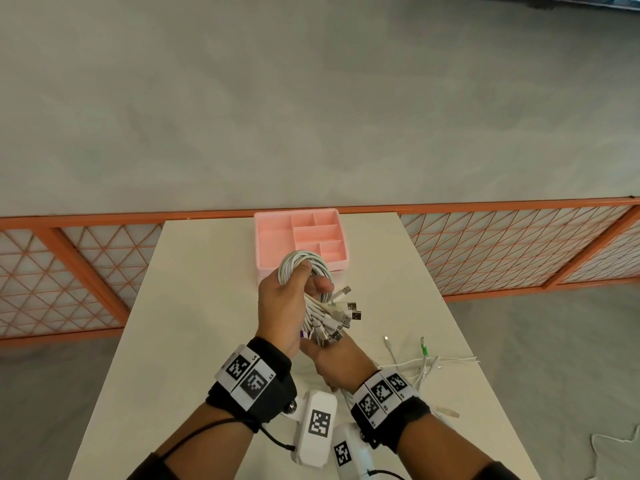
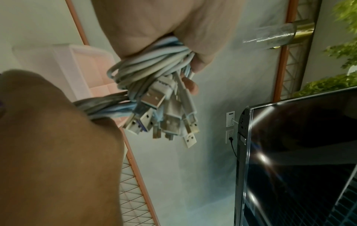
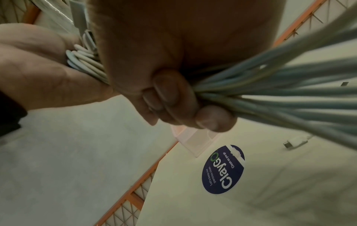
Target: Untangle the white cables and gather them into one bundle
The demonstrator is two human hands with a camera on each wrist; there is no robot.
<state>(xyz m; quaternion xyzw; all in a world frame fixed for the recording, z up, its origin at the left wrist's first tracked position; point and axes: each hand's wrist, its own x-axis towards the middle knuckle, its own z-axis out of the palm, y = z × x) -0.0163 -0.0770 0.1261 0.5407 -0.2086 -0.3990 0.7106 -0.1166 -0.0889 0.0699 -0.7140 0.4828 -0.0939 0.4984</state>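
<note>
Evidently light, limp and springy, the white USB cables [image 1: 304, 268] sit coiled in the left hand [image 1: 284, 306]'s curled grasp, while the right hand [image 1: 332, 362] clenches their trailing strands, best held mid-coil.

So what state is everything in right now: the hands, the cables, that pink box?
Left hand: grips the coil.
Right hand: grips the straight cable run.
Coiled bundle of white USB cables: looped, held up, plugs fanned out.
Loose white cables on the table: still ungathered.
Pink plastic compartment tray: open-topped, visible compartments empty.
</note>
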